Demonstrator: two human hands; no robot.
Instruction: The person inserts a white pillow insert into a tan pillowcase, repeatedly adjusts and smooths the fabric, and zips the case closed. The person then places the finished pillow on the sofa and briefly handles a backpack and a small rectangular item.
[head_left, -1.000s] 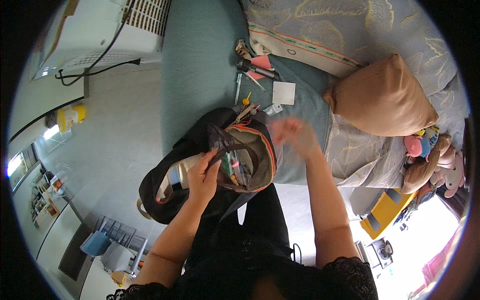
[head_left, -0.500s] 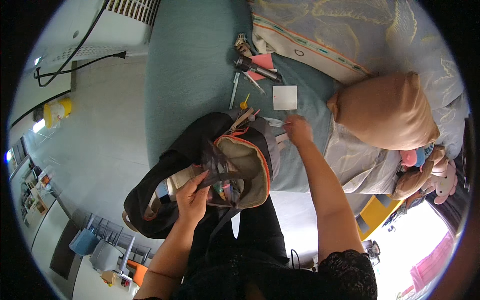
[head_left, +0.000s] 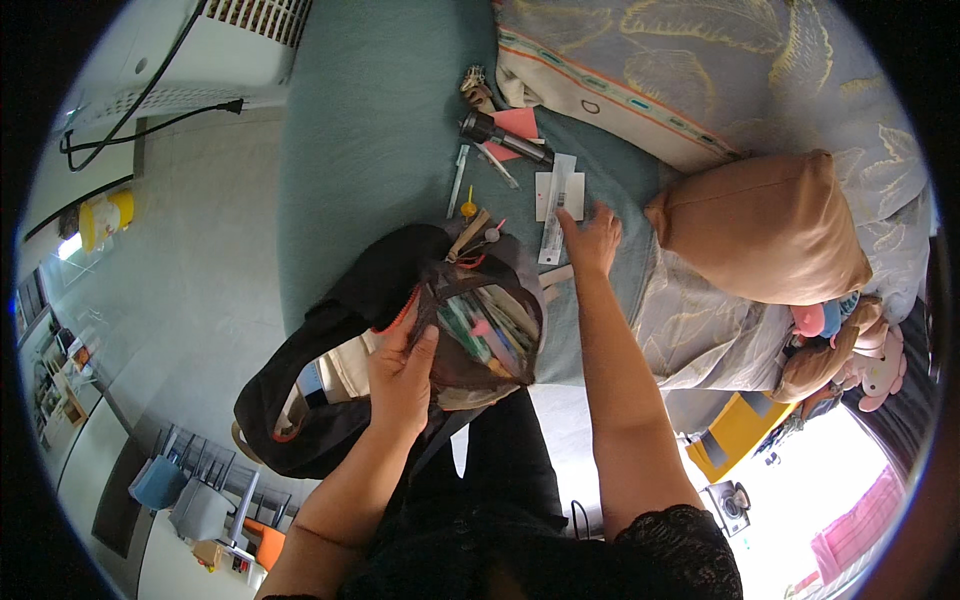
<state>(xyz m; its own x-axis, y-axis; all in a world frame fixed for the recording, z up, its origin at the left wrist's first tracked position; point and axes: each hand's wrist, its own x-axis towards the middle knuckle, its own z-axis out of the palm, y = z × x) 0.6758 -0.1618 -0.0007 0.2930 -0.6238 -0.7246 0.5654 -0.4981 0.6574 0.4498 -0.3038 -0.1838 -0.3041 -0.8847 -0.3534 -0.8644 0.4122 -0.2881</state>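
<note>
My left hand (head_left: 402,385) is closed on the edge of a dark mesh pouch (head_left: 450,372), which sits in the mouth of a black bag (head_left: 345,330) with orange zip edging. Several pens and slim coloured items (head_left: 485,330) show inside the pouch. Out to the right, my right hand (head_left: 594,240) has its thumb and fingers apart. Its thumb is beside a long whitish see-through packet (head_left: 556,215), which lies across a white square card (head_left: 575,192); whether they touch is unclear.
Beyond the bag, a black cylinder (head_left: 505,138), pink paper (head_left: 516,124), two pens (head_left: 457,180) and a yellow-topped item (head_left: 468,207) lie on the green bedspread (head_left: 380,120). A brown cushion (head_left: 765,230) rests at the right, with plush toys (head_left: 870,365) past it.
The whitish packet now lies over the square card, and my right hand has opened beside it. My left hand has shifted right with the mesh pouch, so its contents show more.
</note>
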